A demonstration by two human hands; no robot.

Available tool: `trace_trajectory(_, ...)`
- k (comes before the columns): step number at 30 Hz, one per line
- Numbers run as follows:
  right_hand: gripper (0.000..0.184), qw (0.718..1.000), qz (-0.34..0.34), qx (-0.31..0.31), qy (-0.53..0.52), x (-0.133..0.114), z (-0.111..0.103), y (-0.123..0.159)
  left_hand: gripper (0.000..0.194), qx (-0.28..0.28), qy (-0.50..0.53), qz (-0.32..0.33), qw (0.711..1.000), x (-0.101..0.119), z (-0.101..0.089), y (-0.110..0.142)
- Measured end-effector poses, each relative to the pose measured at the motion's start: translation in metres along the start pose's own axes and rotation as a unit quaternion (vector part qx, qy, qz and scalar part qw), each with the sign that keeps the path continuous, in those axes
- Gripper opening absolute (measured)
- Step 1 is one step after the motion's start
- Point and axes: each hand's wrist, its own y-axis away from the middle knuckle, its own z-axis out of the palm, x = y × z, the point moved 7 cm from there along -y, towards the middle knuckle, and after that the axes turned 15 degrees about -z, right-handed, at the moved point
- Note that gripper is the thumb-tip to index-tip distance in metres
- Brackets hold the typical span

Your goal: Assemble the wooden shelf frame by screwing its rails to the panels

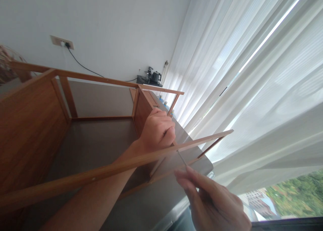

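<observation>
Head view: a thin metal tool at the wooden frame

The frame stands on a dark metal table top, with its slim rail crossing in front of the left hand. That hand is closed around the frame near a thin upright. The right hand pinches the tool, whose tip reaches the rail. Beyond stand a black kettle on a dark tray, a wall socket with its cable, and white curtains.
</observation>
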Motion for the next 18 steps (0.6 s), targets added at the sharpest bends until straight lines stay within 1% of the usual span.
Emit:
trace_trajectory(3, 0.026, 0.998, -0.037, -0.031, -0.025, -0.002, 0.001, 0.001, 0.033, 0.003, 0.003, 0.0, 1.0, -0.001, 0.0, 0.0)
trace_trajectory(5, 0.029, 0.998, -0.06, -0.036, -0.006, -0.002, -0.003, -0.001, 0.033, 0.009, 0.006, -0.001, 1.0, -0.001, 0.0, 0.0)
trace_trajectory(8, 0.029, 0.993, -0.099, -0.055, 0.018, -0.003, -0.005, -0.006, 0.033, 0.014, 0.008, 0.001, 1.0, -0.001, 0.0, 0.0)
trace_trajectory(11, 0.027, 0.991, -0.116, -0.061, 0.0, -0.003, -0.005, -0.012, 0.034, 0.009, 0.009, -0.002, 1.0, -0.001, 0.0, 0.0)
trace_trajectory(14, 0.024, 0.994, -0.099, -0.026, -0.034, -0.004, -0.005, -0.017, 0.033, 0.003, 0.008, -0.011, 1.0, -0.001, 0.0, 0.0)
trace_trajectory(15, 0.021, 0.995, -0.081, -0.013, -0.053, -0.003, -0.003, -0.018, 0.033, 0.002, 0.007, -0.013, 1.0, 0.0, 0.0, 0.0)
trace_trajectory(16, 0.017, 0.996, -0.052, -0.003, -0.076, -0.002, -0.001, -0.019, 0.033, 0.001, 0.007, -0.013, 1.0, 0.0, -0.001, 0.0)
trace_trajectory(18, 0.008, 0.99, 0.035, 0.008, -0.139, 0.004, 0.007, -0.017, 0.033, 0.0, 0.005, -0.013, 1.0, 0.0, 0.0, 0.0)
